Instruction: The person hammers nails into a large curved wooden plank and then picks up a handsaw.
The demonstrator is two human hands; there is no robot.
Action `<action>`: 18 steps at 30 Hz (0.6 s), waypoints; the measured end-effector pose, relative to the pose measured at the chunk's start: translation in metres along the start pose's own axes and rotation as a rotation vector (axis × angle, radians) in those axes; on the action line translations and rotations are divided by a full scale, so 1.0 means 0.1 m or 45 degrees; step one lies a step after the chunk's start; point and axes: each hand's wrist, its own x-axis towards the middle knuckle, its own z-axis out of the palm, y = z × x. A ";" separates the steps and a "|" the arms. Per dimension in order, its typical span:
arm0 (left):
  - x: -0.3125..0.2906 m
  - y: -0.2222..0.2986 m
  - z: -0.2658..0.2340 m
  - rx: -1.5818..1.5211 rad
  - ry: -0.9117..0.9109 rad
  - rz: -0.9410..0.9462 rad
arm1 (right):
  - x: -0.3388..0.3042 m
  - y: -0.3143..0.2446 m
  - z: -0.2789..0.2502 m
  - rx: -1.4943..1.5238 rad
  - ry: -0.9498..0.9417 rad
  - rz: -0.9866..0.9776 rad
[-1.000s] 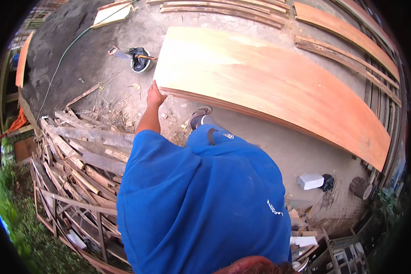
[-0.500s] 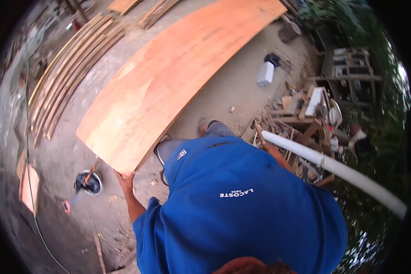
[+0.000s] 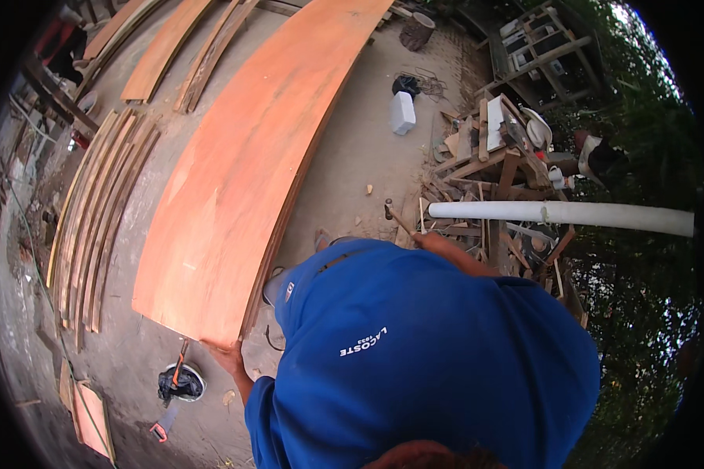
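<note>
A long reddish plywood sheet slants across the view from upper right to lower left, with more layers showing under its long right edge. My left hand holds its near end at the right corner; part of the fingers is hidden by the wood. Out to the right, my right hand is closed round the wooden handle of a hammer. The hammer's head points away from me, above the ground and apart from the plywood.
Left of the sheet lie several long wooden strips. Near its corner stand a bucket with black lining and a handsaw. At right are a white pipe, scrap wood and a white container.
The view has shifted, so the sheet and strips sit lower and steeper. My right hand has swung inward and left with the hammer, now shown plainly. My left hand stays at the sheet's corner.
</note>
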 end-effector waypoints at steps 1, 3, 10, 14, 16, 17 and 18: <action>0.00 0.02 -0.03 0.127 -0.046 -0.062 | 0.07 0.05 0.02 0.080 0.001 0.006; 0.02 0.09 -0.08 0.327 -0.088 -0.129 | 0.26 0.15 0.04 0.177 0.006 0.003; 0.00 0.28 -0.24 0.548 -0.081 -0.256 | 0.54 0.39 0.20 0.192 0.050 -0.061; -0.04 0.39 -0.09 0.613 -0.097 -0.391 | 1.01 1.32 0.26 -0.405 0.028 -0.287; -0.05 0.46 -0.07 0.640 -0.045 -0.410 | 1.08 1.42 0.35 -0.327 0.054 -0.270; -0.04 0.48 -0.09 0.623 -0.072 -0.434 | 1.05 1.46 0.43 -0.247 0.081 -0.235; -0.05 0.49 -0.12 0.605 -0.107 -0.457 | 1.03 1.50 0.48 -0.197 0.102 -0.199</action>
